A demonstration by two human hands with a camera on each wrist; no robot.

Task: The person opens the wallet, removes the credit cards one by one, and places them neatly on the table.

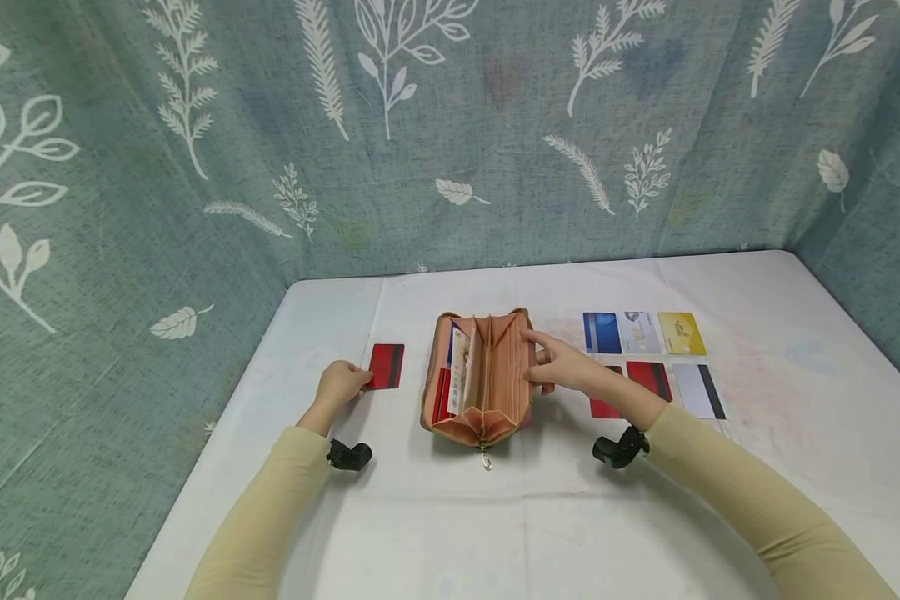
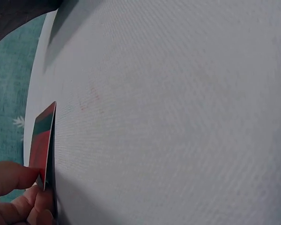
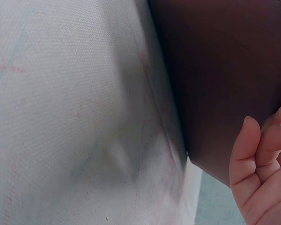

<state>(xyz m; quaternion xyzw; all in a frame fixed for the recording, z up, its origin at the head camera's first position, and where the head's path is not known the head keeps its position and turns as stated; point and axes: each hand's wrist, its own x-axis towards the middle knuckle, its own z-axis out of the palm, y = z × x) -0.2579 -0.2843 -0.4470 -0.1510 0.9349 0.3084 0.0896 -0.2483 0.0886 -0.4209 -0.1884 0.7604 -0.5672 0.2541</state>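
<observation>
At the left of the head view my left hand [image 1: 341,385] pinches the near left corner of a red card [image 1: 385,367] with a dark stripe. The left wrist view shows the thumb on top of that card [image 2: 42,140] and fingers beneath, with the card tilted up from the cloth. An open zip wallet [image 1: 483,375], pinkish tan inside, stands mid-table. My right hand [image 1: 566,364] grips its right side at the rim; in the right wrist view the fingers curl at the wallet's edge [image 3: 225,84]. Red cards [image 1: 441,395] and printed paper [image 1: 457,371] sit in the wallet's left compartment.
Right of the wallet lie two rows of cards: a blue card [image 1: 602,333], a silver card [image 1: 640,332] and a gold card [image 1: 682,333] behind; red cards [image 1: 650,379] and a white striped card [image 1: 699,391] nearer. My right forearm passes over the near row. Patterned curtain [image 1: 450,150] hangs behind.
</observation>
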